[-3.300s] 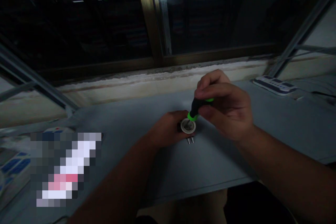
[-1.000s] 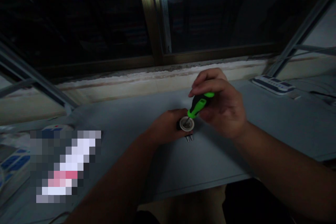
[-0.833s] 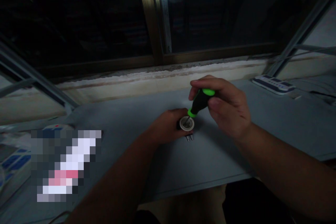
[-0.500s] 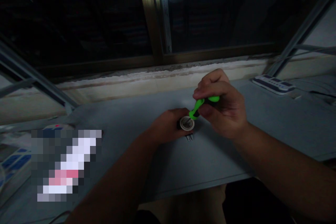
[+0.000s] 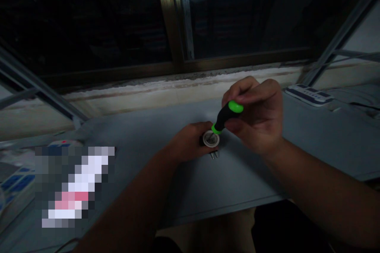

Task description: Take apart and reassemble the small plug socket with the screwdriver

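My left hand [image 5: 191, 142] is wrapped around a small round device with a white rim [image 5: 211, 139], whose open face is turned up toward me. Metal plug pins [image 5: 214, 155] stick out below the fingers. In my right hand [image 5: 258, 114] is a screwdriver with a green and black handle [image 5: 226, 116], held at a slant between thumb and fingers. Its thin shaft reaches down into the white-rimmed opening; the tip is hard to make out in the dim light.
The grey-blue table [image 5: 142, 134] runs up to a wall below a dark window [image 5: 252, 12]. A white power strip [image 5: 308, 95] lies at the back right, another with blue sockets [image 5: 18, 185] at the left. Beside it is a pixelated patch [image 5: 80, 182]. Metal frame legs [image 5: 44, 91] stand at both sides.
The screwdriver handle has turned in my right hand, showing more of its black side, and the right fingers have shifted and opened out somewhat. My left hand and the device stay put.
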`<state>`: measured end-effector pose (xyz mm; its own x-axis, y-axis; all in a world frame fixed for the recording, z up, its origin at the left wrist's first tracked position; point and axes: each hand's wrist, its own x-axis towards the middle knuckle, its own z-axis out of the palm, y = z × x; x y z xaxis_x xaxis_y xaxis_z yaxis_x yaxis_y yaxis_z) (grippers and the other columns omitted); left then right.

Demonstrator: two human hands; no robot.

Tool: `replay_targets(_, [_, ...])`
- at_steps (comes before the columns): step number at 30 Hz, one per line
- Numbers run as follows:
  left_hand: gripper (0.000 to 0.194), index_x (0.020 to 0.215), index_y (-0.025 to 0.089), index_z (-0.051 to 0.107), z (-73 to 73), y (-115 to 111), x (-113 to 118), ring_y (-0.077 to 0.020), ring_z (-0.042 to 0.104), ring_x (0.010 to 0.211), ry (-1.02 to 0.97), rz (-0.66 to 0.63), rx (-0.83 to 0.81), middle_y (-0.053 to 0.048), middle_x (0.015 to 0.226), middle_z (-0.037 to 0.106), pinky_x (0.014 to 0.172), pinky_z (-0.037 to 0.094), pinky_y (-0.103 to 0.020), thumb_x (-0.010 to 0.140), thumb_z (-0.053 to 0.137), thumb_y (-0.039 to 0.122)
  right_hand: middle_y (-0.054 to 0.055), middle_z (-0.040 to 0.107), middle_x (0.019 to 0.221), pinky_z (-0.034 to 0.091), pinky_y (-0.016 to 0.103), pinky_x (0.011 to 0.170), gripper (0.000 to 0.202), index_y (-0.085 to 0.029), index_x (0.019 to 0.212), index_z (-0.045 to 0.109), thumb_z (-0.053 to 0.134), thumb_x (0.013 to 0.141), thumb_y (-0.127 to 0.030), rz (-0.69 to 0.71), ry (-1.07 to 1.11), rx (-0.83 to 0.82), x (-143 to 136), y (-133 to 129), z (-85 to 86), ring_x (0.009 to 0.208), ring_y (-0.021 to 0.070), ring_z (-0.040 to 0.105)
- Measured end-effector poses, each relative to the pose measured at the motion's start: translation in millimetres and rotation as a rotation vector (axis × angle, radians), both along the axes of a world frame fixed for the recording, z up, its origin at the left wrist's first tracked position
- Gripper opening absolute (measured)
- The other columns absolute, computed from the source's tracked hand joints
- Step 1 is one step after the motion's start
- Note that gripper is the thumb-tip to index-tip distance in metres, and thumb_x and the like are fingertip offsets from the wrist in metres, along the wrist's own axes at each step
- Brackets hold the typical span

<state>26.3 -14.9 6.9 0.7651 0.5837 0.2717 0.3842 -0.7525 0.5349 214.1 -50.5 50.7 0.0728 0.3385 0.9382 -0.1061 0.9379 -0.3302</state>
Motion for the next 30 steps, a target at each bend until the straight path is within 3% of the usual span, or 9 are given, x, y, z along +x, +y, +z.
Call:
replay_targets(5, [0.027, 0.1, 0.02, 0.065, -0.5, 1.5, -0.5, -0.0207, 0.068, 0.081, 0.008, 0.002, 0.001, -0.004, 0.093, 0.073, 0.072, 0.049, -0.031, 0.084, 0.08, 0.037, 0.006, 0.071, 0.101, 0.058, 0.041, 0.079, 0.014, -0.023, 0.106, 0.067, 0.065, 0.093, -0.027, 0.151, -0.012, -0.121, 3.7, -4.2, 1.0, 0.093, 0.023, 0.07])
replay_targets(8, [0.029, 0.104, 0.02, 0.065, -1.3, 1.7, -0.6, -0.0207, 0.068, 0.083, 0.0, 0.007, 0.002, -0.004, 0.095, 0.073, 0.073, 0.05, -0.032, 0.084, 0.08, 0.035, 0.006, 0.068, 0.101, 0.056, 0.04, 0.08, 0.021, -0.024, 0.101, 0.072, 0.077, 0.083, -0.034, 0.054, 0.01, -0.034, 5.4, -0.9, 1.1, 0.095, 0.0228, 0.067])
replay_targets(11, [0.03, 0.105, 0.021, 0.065, -2.6, 2.1, -0.9, -0.0216, 0.069, 0.087, -0.004, 0.012, 0.02, -0.005, 0.098, 0.073, 0.075, 0.05, -0.032, 0.084, 0.08, 0.036, 0.003, 0.065, 0.091, 0.055, 0.035, 0.073, 0.027, -0.025, 0.098, 0.074, 0.086, 0.074, -0.026, -0.02, -0.019, 0.003, 6.0, 0.4, 1.6, 0.085, 0.0195, 0.064])
replay_targets(14, [0.026, 0.099, 0.021, 0.065, -3.3, 3.0, -1.1, -0.021, 0.069, 0.084, 0.014, 0.013, 0.028, -0.003, 0.094, 0.073, 0.072, 0.05, -0.03, 0.085, 0.079, 0.037, 0.006, 0.071, 0.096, 0.058, 0.038, 0.074, 0.016, -0.025, 0.107, 0.074, 0.068, 0.093, -0.029, 0.018, -0.092, -0.087, 6.2, -2.0, 1.1, 0.087, 0.0213, 0.069])
replay_targets(16, [0.027, 0.097, 0.02, 0.065, -3.6, 3.7, -1.0, -0.0211, 0.069, 0.084, 0.016, 0.009, 0.042, -0.003, 0.093, 0.073, 0.072, 0.05, -0.03, 0.084, 0.079, 0.038, 0.007, 0.072, 0.102, 0.06, 0.041, 0.077, 0.022, -0.024, 0.109, 0.074, 0.057, 0.099, -0.035, 0.014, -0.09, -0.101, 6.3, -3.6, 0.9, 0.093, 0.0234, 0.07])
replay_targets(19, [0.029, 0.103, 0.022, 0.066, -3.8, 4.3, -0.6, -0.0222, 0.069, 0.087, 0.009, 0.003, 0.051, -0.004, 0.097, 0.074, 0.074, 0.051, -0.032, 0.084, 0.08, 0.039, 0.006, 0.069, 0.1, 0.059, 0.039, 0.077, 0.02, -0.026, 0.101, 0.077, 0.072, 0.089, -0.041, -0.092, -0.087, -0.026, 6.3, -4.6, 1.9, 0.096, 0.0234, 0.066])
replay_targets(21, [0.029, 0.105, 0.022, 0.066, -3.6, 4.1, -0.3, -0.0226, 0.069, 0.087, 0.011, 0.004, 0.048, -0.004, 0.098, 0.074, 0.075, 0.051, -0.033, 0.085, 0.079, 0.038, 0.005, 0.068, 0.097, 0.058, 0.036, 0.076, 0.022, -0.027, 0.102, 0.078, 0.081, 0.082, -0.035, -0.128, -0.121, 0.0, 6.3, -4.7, 2.2, 0.094, 0.0216, 0.064])
replay_targets(26, [0.024, 0.097, 0.021, 0.065, -1.9, 2.9, -0.5, -0.0199, 0.068, 0.08, 0.005, -0.001, 0.017, -0.002, 0.091, 0.072, 0.071, 0.05, -0.031, 0.085, 0.079, 0.035, 0.006, 0.074, 0.111, 0.061, 0.042, 0.084, 0.027, -0.026, 0.121, 0.072, 0.056, 0.1, -0.032, 0.02, -0.146, -0.104, 7.8, -2.4, -1.4, 0.099, 0.0227, 0.071])
replay_targets(30, [0.028, 0.103, 0.02, 0.066, -1.3, 2.1, -0.7, -0.0217, 0.07, 0.084, 0.011, 0.014, 0.026, -0.003, 0.095, 0.073, 0.072, 0.05, -0.032, 0.085, 0.079, 0.036, 0.006, 0.07, 0.103, 0.058, 0.043, 0.087, 0.021, -0.027, 0.103, 0.076, 0.072, 0.088, -0.042, -0.146, -0.137, -0.015, 8.2, -1.1, 0.0, 0.105, 0.0251, 0.065])
